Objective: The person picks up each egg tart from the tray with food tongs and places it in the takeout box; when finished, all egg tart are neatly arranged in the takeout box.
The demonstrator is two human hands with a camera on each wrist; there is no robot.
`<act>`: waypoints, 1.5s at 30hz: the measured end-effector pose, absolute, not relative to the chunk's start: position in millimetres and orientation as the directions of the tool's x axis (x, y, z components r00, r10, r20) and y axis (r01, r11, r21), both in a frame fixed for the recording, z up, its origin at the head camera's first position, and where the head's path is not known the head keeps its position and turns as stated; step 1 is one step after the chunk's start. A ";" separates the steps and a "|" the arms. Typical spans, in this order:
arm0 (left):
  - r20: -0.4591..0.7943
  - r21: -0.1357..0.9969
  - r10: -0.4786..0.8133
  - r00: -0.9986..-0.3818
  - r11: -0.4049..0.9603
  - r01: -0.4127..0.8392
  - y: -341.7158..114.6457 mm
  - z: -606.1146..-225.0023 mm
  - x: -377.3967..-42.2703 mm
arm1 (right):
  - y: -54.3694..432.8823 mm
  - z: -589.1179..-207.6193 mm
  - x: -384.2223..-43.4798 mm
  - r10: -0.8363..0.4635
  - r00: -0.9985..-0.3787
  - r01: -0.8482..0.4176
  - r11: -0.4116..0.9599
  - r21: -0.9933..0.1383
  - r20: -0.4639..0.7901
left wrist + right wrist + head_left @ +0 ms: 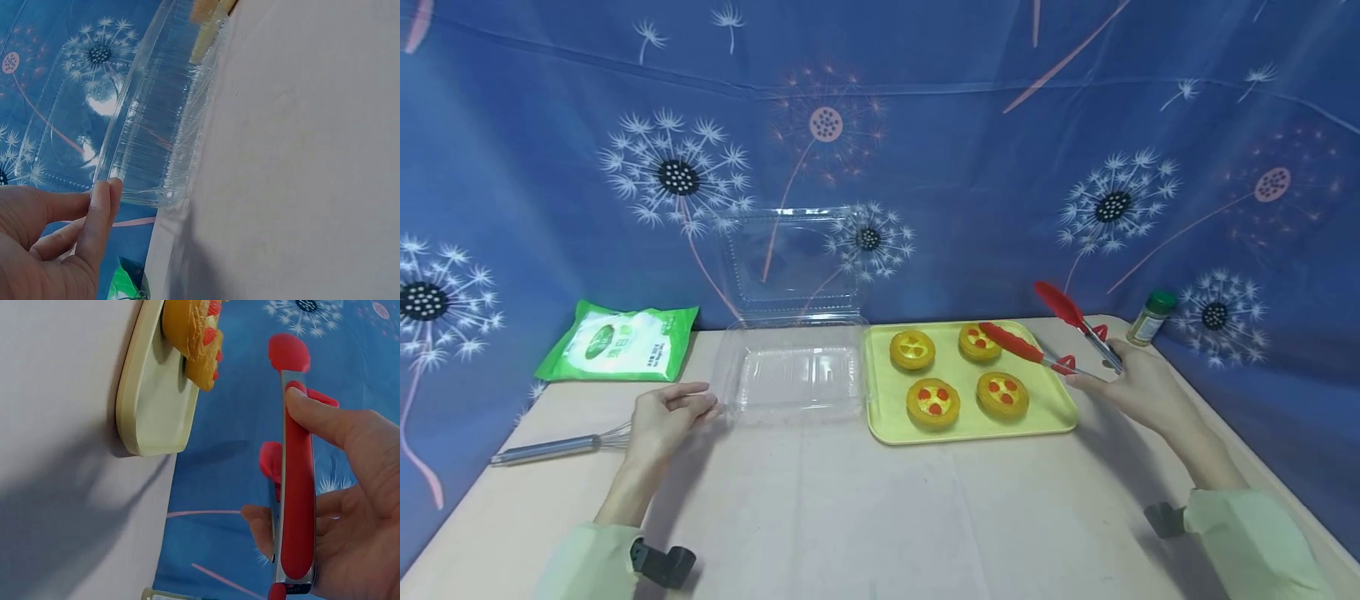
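Note:
A clear plastic clamshell box [797, 379] stands with its lid [793, 267] raised against the backdrop. My left hand [658, 421] pinches the near-left rim of the box; in the left wrist view thumb and fingertips meet at its corner. Red-tipped tongs [298, 487] are in my right hand [1150, 392], gripped by thumb and fingers along the handles. The two red heads of the tongs are spread apart, the lower one overlapping a tart at the tray's back right. Several egg tarts [933, 402] with red or yellow toppings lie on the yellow tray [887, 429].
A green and white packet [621, 343] lies at the back left. In front of it is a whisk [557, 448], its wires partly behind my left hand. A green-capped spice jar [1152, 318] stands at the back right. The dandelion-print cloth [955, 183] hangs behind the table.

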State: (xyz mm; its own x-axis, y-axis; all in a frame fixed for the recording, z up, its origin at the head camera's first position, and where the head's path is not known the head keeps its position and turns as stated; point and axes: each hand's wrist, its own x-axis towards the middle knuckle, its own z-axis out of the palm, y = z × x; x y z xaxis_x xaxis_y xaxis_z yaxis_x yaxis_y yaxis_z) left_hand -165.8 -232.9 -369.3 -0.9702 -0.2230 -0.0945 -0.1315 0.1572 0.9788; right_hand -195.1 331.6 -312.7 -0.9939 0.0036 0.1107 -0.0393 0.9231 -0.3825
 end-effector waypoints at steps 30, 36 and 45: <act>-0.110 0.981 -0.222 -0.969 0.133 -0.142 -230.4 -370.8 -164.3 | 293.9 -302.4 -229.9 -0.108 -0.994 -0.104 0.959 -0.265 0.000; -0.114 0.983 -0.212 -0.971 0.117 -0.141 -230.7 -371.6 -164.6 | 291.1 -300.3 -231.4 -0.088 -0.996 -0.083 0.962 -0.259 -0.009; -0.110 0.987 -0.213 -0.971 0.089 -0.131 -230.9 -371.2 -164.9 | 290.9 -302.4 -230.5 -0.118 -0.993 -0.117 0.954 -0.276 0.015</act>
